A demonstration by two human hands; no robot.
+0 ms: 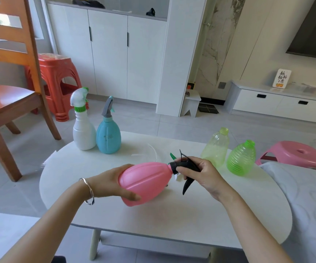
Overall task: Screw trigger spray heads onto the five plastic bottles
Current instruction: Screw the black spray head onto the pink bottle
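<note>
Above white table (153,221): left hand (113,184) cradles tilted pink bottle (145,182), right hand (200,174) grips black spray head (186,166) at neck

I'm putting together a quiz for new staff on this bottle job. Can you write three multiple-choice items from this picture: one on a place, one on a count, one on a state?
1. Where does the white bottle stand relative to the blue bottle?
A. to its left
B. to its right
C. on top of it

2. How many bottles stand with bare, open necks?
A. none
B. two
C. four

3. How is the pink bottle placed?
A. upright on the table
B. held on its side
C. lying untouched

Answers:
1 A: the white bottle is on the left, next to the blue one.
2 B: only the yellow-green bottle and the green bottle lack heads.
3 B: the left hand holds it sideways while the right hand grips the black head at its neck.
</note>
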